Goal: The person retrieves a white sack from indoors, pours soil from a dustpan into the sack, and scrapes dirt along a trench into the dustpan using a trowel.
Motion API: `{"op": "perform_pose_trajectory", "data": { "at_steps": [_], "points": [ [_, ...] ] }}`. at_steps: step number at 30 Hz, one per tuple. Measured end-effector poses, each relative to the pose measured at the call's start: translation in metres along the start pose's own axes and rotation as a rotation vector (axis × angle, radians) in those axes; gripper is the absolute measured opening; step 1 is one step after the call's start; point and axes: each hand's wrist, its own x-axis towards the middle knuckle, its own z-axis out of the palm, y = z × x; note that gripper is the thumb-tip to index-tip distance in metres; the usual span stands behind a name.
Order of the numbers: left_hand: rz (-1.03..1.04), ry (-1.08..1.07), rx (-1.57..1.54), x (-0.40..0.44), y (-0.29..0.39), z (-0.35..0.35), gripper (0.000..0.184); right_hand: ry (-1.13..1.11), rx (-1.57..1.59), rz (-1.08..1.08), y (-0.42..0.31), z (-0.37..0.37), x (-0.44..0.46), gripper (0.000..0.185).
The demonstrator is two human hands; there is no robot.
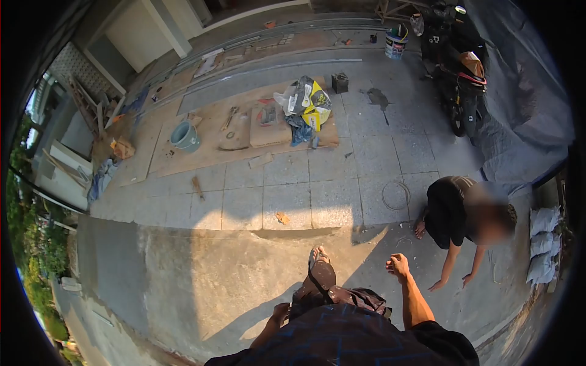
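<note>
My right hand point(398, 265) is out in front on the right, above the concrete floor point(244, 268). Its fingers are loosely bent and a little apart, with nothing visible in them. Close beside my thigh, my left hand point(281, 312) hangs in shadow, and its fingers are too dark to read. One sandalled foot point(318, 256) is forward, near the low step edge point(293, 233). To my right, another person point(452, 210) crouches with both hands low over the floor.
Boards point(207, 146) on the tiles carry a grey bucket point(185, 136), a yellow-and-black bag point(314, 100) and tools. A wire coil point(395, 195) lies ahead right. Further back stand a motorbike point(455, 73) and a paint pail point(395, 46). Filled sacks point(542, 244) are stacked at far right.
</note>
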Motion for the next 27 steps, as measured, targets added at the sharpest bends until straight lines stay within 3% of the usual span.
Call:
{"op": "perform_pose_trajectory", "data": {
  "at_steps": [3,5,7,9,11,14,19,22,26,27],
  "points": [
    [-0.360,0.245,-0.078,0.053,0.082,-0.031,0.014,0.084,0.125,0.223,0.015,0.012,-0.001,0.021],
    [-0.261,0.287,-0.163,0.096,0.125,-0.066,0.018,0.221,-0.196,0.011,0.111,0.002,0.048,0.017],
    [-0.198,0.289,-0.194,0.141,0.177,-0.094,0.025,0.269,-0.113,0.164,0.042,0.019,-0.014,0.018],
    [-0.213,0.219,-0.071,0.191,0.234,-0.118,0.034,0.261,0.281,0.327,0.055,0.027,-0.015,0.016],
    [-0.136,0.175,0.049,0.233,0.278,-0.127,0.036,0.373,0.278,0.359,0.015,0.040,-0.033,0.013],
    [-0.178,0.120,0.124,0.273,0.362,-0.108,0.035,0.485,0.430,0.385,0.011,0.062,-0.019,0.014],
    [-0.109,-0.008,0.253,0.352,0.432,-0.070,0.029,0.353,0.360,0.475,-0.017,0.091,0.039,0.027],
    [-0.137,-0.020,0.256,0.379,0.468,-0.063,0.027,0.321,0.386,0.561,-0.027,0.096,0.103,0.019],
    [-0.320,0.140,0.224,0.384,0.524,-0.047,0.026,0.194,0.064,0.435,-0.122,0.035,0.193,0.017],
    [-0.336,0.126,0.232,0.391,0.532,-0.045,0.025,0.241,0.234,0.393,-0.152,0.011,0.225,0.013]
  ]
}}
